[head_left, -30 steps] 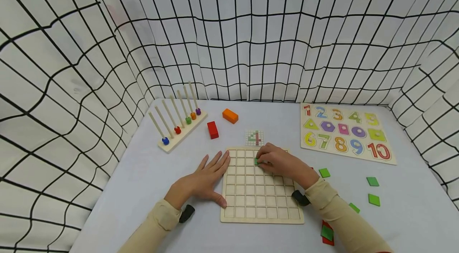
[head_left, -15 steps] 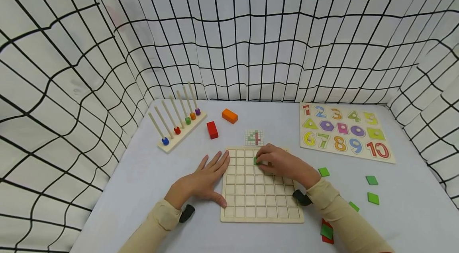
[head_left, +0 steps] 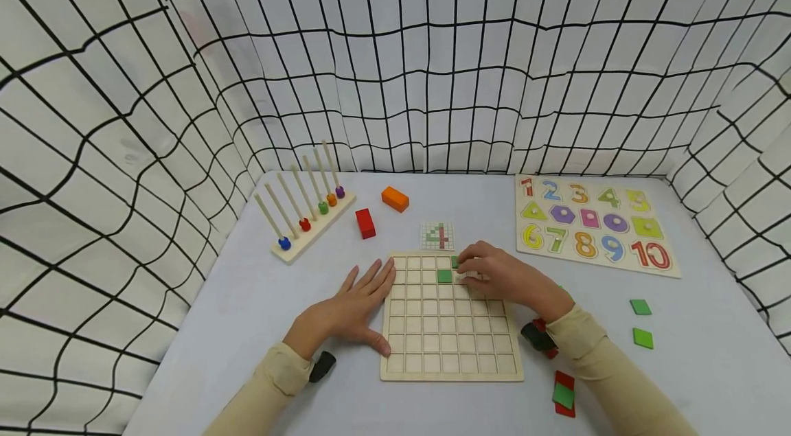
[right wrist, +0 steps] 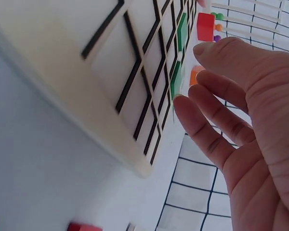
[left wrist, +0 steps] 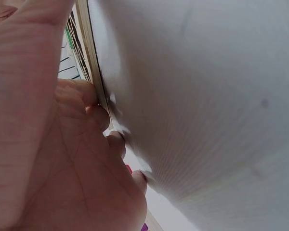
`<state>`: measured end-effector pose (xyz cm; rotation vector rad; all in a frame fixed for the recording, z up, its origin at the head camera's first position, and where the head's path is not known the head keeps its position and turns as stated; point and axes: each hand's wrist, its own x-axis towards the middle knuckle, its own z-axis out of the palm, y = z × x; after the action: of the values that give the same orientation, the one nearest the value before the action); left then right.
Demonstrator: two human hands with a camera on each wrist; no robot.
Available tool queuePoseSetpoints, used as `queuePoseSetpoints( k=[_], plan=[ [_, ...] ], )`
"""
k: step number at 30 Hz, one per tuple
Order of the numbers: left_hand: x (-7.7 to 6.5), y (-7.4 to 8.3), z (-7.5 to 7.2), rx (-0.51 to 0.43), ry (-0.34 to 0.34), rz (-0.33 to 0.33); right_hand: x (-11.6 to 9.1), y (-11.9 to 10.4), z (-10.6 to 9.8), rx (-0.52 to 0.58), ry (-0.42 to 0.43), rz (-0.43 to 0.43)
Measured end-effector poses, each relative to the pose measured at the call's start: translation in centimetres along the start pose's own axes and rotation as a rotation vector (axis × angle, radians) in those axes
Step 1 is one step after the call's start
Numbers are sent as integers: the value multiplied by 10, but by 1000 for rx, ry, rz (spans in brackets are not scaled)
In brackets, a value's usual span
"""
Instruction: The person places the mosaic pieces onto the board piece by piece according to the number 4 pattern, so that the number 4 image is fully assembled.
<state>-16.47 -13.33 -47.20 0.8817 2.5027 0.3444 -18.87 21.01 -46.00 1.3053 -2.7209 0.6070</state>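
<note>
A square wooden grid board [head_left: 431, 326] lies flat on the white table. One green square tile [head_left: 445, 276] sits in its second row from the back. A second green tile [head_left: 454, 262] shows in the back row, partly hidden by my right hand [head_left: 513, 281]. That hand hovers over the board's back right part, thumb and fingers apart with nothing between them. In the right wrist view a fingertip [right wrist: 180, 101] is at or just beside the back-row tile [right wrist: 176, 79]. My left hand [head_left: 355, 316] lies spread, its fingertips and thumb touching the board's left edge.
Behind the board lies a small printed grid card [head_left: 437, 236]. A peg stand with coloured beads [head_left: 315, 226], a red block [head_left: 365, 224] and an orange block [head_left: 395, 199] are back left. A number puzzle [head_left: 596, 223] is back right. Loose green tiles [head_left: 643, 338] and red tiles [head_left: 565, 410] lie right.
My right hand has let go of the green tile, which now sits in its cell, and has shifted right. A second green tile has come into sight in the back row. My left hand has stayed put.
</note>
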Motion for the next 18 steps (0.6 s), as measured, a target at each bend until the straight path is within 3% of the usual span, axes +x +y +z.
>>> queuePoseSetpoints(
  k=[7,18],
  plan=[
    [-1,1,0,1,-1,-1,-18,6,-7,-13,-13,72],
    [0,-1,2,2,4,5,-49,18,-10,-27,55,73]
  ],
)
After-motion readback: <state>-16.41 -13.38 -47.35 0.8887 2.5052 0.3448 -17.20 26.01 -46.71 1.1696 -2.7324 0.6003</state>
